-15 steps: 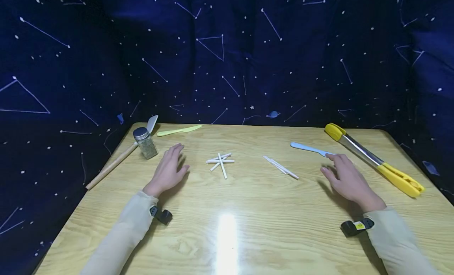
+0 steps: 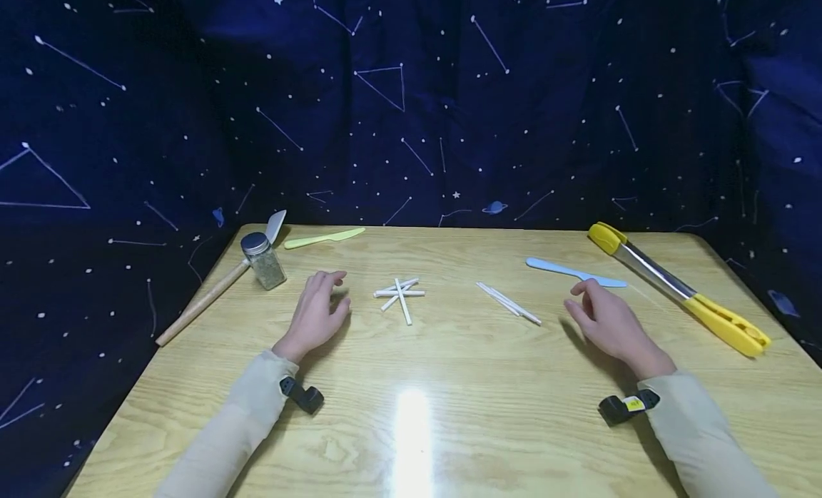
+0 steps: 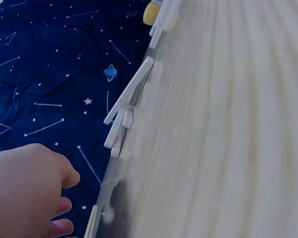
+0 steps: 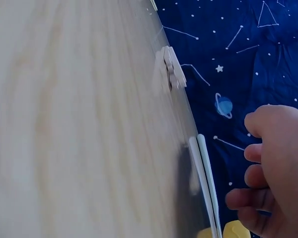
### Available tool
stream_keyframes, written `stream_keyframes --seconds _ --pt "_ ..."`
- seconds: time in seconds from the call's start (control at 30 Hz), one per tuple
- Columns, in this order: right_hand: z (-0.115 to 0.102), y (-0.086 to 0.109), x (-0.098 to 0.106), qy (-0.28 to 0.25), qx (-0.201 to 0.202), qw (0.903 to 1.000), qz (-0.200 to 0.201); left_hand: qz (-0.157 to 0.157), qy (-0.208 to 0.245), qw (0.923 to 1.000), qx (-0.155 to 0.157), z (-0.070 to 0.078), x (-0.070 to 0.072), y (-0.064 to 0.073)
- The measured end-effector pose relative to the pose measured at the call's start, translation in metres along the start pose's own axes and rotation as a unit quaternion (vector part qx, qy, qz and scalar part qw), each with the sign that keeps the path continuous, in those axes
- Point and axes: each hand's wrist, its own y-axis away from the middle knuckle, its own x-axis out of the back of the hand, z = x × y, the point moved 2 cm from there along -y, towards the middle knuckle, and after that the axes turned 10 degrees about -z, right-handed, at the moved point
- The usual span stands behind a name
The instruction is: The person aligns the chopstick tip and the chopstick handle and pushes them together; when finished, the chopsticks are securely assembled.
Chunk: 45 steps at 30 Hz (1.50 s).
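Observation:
My left hand (image 2: 313,314) hovers over the table left of several white sticks (image 2: 411,293) that lie crossed in a small pile. Its fingers bend loosely around nothing. To the right, more white sticks (image 2: 507,302) lie side by side at a slant. My right hand (image 2: 610,325), also holding nothing, is just in front of a light blue plastic knife (image 2: 559,268), with the fingers loosely bent. The left wrist view has the crossed sticks (image 3: 126,99) beyond the hand; in the right wrist view the knife (image 4: 204,168) lies beside the fingers.
A glass jar with a dark lid (image 2: 265,262) leans over a wooden-handled spatula (image 2: 208,298) at the left. Behind it lies a yellow-green plastic knife (image 2: 324,237). Yellow-ended tongs (image 2: 674,287) lie at the right. A dark starry cloth (image 2: 411,127) hangs behind the table.
My left hand has shifted slightly right and nearer. The right hand has moved left, uncovering the blue knife's tip. Fingers on both hands are more bent; the objects have stayed put.

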Motion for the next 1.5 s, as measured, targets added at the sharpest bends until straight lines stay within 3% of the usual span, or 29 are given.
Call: stream_keyframes --seconds 0.17,0.3,0.43,0.57,0.77,1.13,1.37,1.5 --pt "-0.005 -0.005 -0.006 -0.012 0.003 0.9999 -0.004 0.001 0.024 0.9997 0.008 0.002 -0.007 0.003" --pt "-0.009 -0.009 -0.013 -0.053 0.019 0.9984 0.0 0.002 0.051 0.9986 0.012 0.003 -0.013 0.002" --pt "-0.014 -0.013 -0.016 -0.095 0.023 0.9952 -0.009 0.009 0.078 0.9968 -0.011 0.009 -0.018 -0.003" --pt "-0.019 -0.017 -0.018 -0.103 0.017 0.9943 -0.022 -0.005 0.097 0.9948 -0.032 0.015 -0.026 -0.007" --pt "-0.029 -0.028 -0.027 -0.121 0.012 0.9914 -0.048 -0.007 0.09 0.9954 -0.032 0.022 -0.037 -0.009" --pt "-0.035 -0.04 -0.038 -0.138 0.025 0.9889 -0.05 0.002 0.064 0.998 -0.003 0.033 -0.045 -0.017" --pt "-0.034 -0.04 -0.043 -0.135 0.029 0.989 -0.052 0.01 0.058 0.9976 0.037 0.04 -0.052 -0.021" --pt "-0.035 -0.04 -0.046 -0.129 0.04 0.9897 -0.049 0.011 0.031 0.9975 0.062 0.045 -0.057 -0.021"
